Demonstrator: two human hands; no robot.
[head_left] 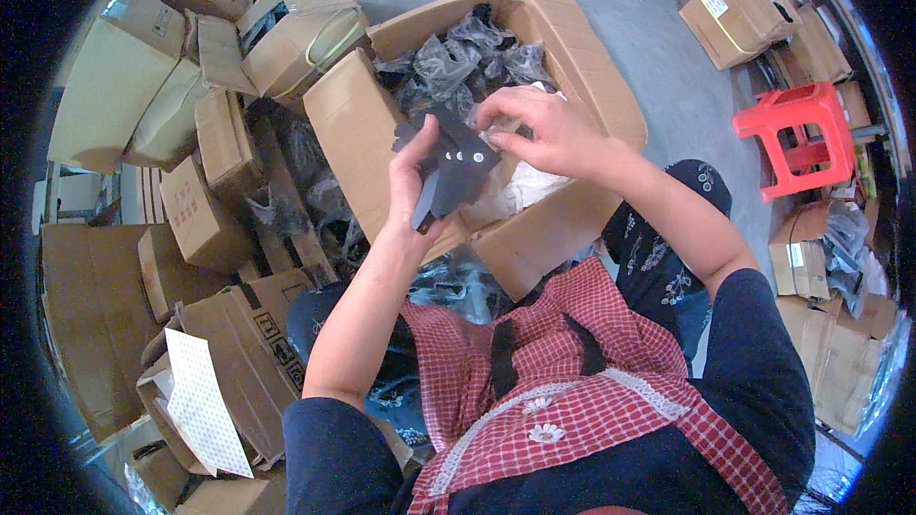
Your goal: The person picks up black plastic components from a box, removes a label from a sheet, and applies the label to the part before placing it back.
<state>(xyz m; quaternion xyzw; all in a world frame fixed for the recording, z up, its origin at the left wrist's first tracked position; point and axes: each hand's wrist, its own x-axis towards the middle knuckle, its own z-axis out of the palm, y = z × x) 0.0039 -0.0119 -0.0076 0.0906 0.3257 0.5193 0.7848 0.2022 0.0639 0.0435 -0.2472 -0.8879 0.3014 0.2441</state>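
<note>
My left hand (412,179) grips a flat black part (456,160) with an angular outline, its thumb lying across the top face. A short row of small whitish round spots shows on that face. Just right of the part, my right hand (540,130) has thumb and forefinger drawn together in a pinch; what lies between the fingertips is too small to make out. Both hands are above an open cardboard box (596,67). Inside it are dark items in crumpled clear plastic bags (458,62) and some white wrapping (534,186).
Stacked cardboard boxes (124,67) crowd the left side. A white sheet printed with rows of small marks (205,401) leans on a carton at lower left. To the right are a red plastic stool (797,138), a strapped carton (735,19) and bagged goods (844,248).
</note>
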